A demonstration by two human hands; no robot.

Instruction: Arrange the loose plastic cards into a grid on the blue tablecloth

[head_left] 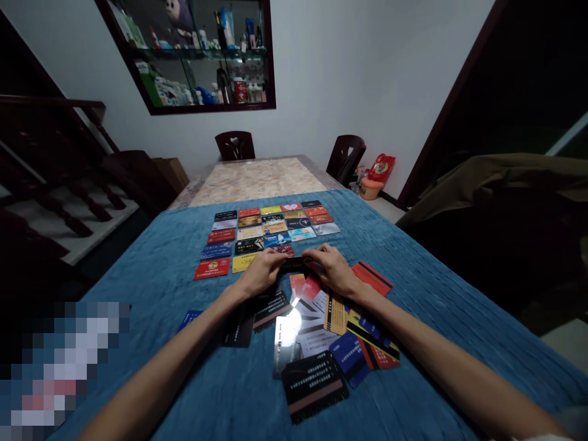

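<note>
Left hand (263, 269) and right hand (333, 269) pinch a dark rectangular plastic card (294, 263); towards twelve from it, multicoloured plastic card rows (274, 227) seem laid; towards six, a loose glossy card pile (315, 343) apparently remains.

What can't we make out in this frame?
All in the head view:
Held card: print too dark and small; left hand and right hand cover its ends.
Shiny card: glare whitens part.
Loose blue card: partly behind left forearm.
Lower left: pixelated patch hides what's there.
</note>
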